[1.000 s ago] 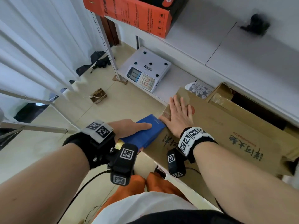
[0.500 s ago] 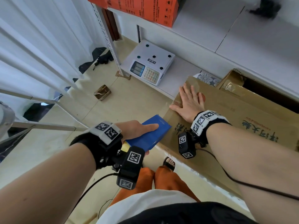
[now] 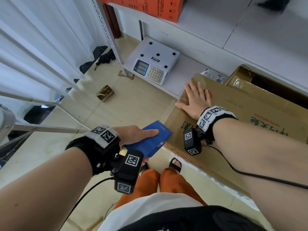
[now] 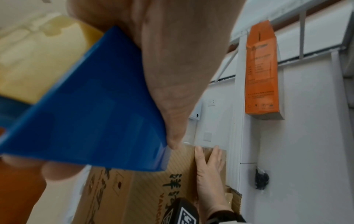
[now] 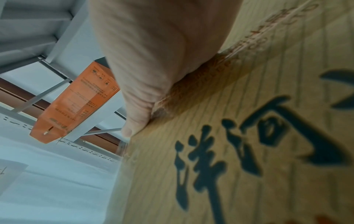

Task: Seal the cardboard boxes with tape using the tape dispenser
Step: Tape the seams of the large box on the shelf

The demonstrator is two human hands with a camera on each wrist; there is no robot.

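A long brown cardboard box (image 3: pixel 236 117) with black printed characters lies in front of me, its top flap shut. My right hand (image 3: pixel 195 99) lies flat on the box's near left corner, fingers straight, pressing a strip of clear tape (image 3: pixel 183 101) that runs over the edge. My left hand (image 3: pixel 138 134) grips a blue tape dispenser (image 3: pixel 150 140), forefinger stretched along its top, just off the box's left end. In the left wrist view the blue tape dispenser (image 4: pixel 91 121) carries a yellowish tape roll (image 4: pixel 34 63). The right wrist view shows my thumb on the cardboard box (image 5: pixel 249 136).
A white weighing scale (image 3: pixel 155 64) sits on a low shelf behind the box. An orange carton (image 3: pixel 150 5) stands on the upper shelf. An open cardboard box (image 3: pixel 246 79) lies at the back right. Metal shelf posts (image 3: pixel 108 35) and white curtains stand left. My sandalled feet (image 3: pixel 175 164) are on the tiled floor.
The dispenser in my left hand has drawn back from the box's end. My right hand has slid further along the box corner and stays flat on it.
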